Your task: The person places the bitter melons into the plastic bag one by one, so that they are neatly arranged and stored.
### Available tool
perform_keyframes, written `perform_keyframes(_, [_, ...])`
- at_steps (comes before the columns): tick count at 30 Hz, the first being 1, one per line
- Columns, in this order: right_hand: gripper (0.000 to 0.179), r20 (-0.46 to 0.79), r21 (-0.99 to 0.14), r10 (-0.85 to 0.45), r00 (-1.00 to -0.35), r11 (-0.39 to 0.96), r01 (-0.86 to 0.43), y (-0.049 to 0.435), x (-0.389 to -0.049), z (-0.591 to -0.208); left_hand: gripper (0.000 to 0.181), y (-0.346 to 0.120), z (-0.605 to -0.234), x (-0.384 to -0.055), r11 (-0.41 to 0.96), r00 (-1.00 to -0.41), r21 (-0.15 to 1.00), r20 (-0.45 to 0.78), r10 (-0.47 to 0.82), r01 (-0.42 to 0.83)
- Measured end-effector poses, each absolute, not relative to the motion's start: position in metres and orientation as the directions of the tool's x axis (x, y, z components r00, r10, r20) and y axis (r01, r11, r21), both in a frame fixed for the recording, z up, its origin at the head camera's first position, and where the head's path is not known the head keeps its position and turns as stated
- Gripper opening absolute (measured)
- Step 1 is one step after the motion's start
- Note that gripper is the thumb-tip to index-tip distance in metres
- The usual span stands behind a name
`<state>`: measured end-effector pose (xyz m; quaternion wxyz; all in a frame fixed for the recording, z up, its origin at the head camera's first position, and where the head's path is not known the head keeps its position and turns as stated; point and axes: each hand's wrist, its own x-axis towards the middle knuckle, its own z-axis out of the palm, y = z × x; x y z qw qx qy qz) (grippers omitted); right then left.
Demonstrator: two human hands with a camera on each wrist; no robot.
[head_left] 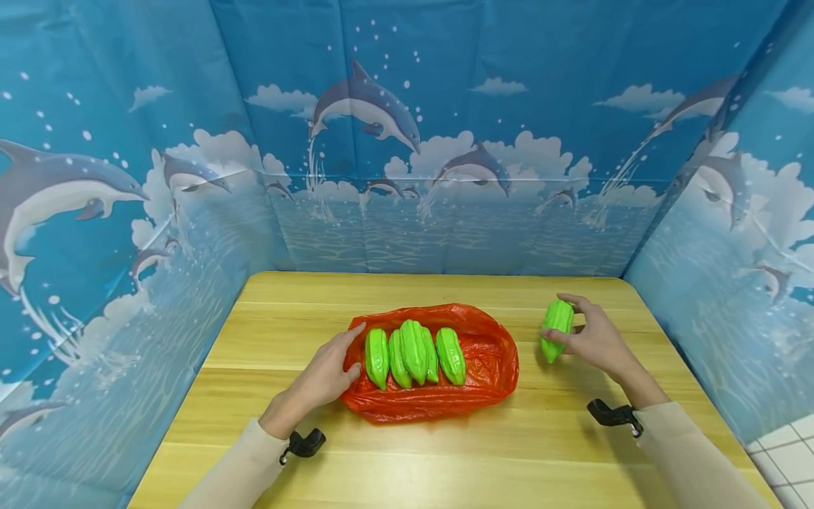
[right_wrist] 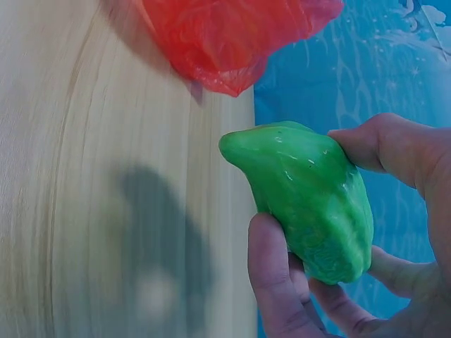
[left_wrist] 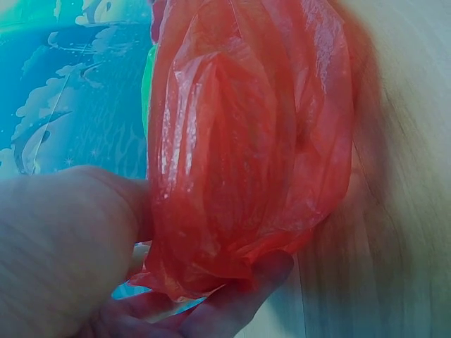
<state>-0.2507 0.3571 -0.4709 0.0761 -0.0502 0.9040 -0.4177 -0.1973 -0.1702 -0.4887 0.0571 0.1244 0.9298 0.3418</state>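
A red plastic bag [head_left: 490, 360] lies spread on the table with several bright green, ridged gourd-like fruits [head_left: 415, 351] in it, side by side. My left hand [head_left: 323, 369] holds the bag's left end. In the left wrist view its fingers [left_wrist: 225, 303] curl at the crumpled edge of the bag [left_wrist: 232, 141], and the bag hides part of the thumb. To the right of the bag, my right hand [head_left: 596, 338] grips another green ridged fruit [head_left: 557, 329] between thumb and fingers. That fruit [right_wrist: 310, 193] hangs above the table with its narrow tip outward.
The wooden table [head_left: 445, 466] has its back edge against a blue dolphin-print curtain [head_left: 458, 233], which also runs along both sides. White floor tiles [head_left: 785, 459] show at the lower right. A black wrist mount [head_left: 612, 413] sticks out from the right sleeve.
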Motion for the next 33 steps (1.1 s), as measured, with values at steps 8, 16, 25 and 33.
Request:
perform_keyframes(8, [0.101,-0.085,-0.758,-0.176,-0.981,0.650,-0.051,0.348,-0.248,-0.464,0.077,-0.170,-0.488,-0.196,0.747,-0.962,0.635,-0.019,0.272,0.198])
perform_keyframes(16, [0.101,-0.085,-0.752,-0.181,-0.980,0.656,-0.056,0.341,-0.245,-0.458,0.076,-0.173,-0.490,-0.196,0.711,-0.955,0.669,-0.005,0.297,0.218])
perform_keyframes(25, [0.096,-0.040,-0.733,-0.181,-0.983,0.674,-0.094,0.333,-0.244,-0.449,0.076,-0.172,-0.488,-0.196,0.712,-0.956,0.669,-0.009,0.293,0.212])
perform_keyframes(33, [0.091,0.001,-0.734,-0.169,-0.986,0.669,-0.116,0.323,-0.241,-0.439,0.076,-0.171,-0.485,-0.196,0.740,-0.960,0.645,-0.035,0.277,0.190])
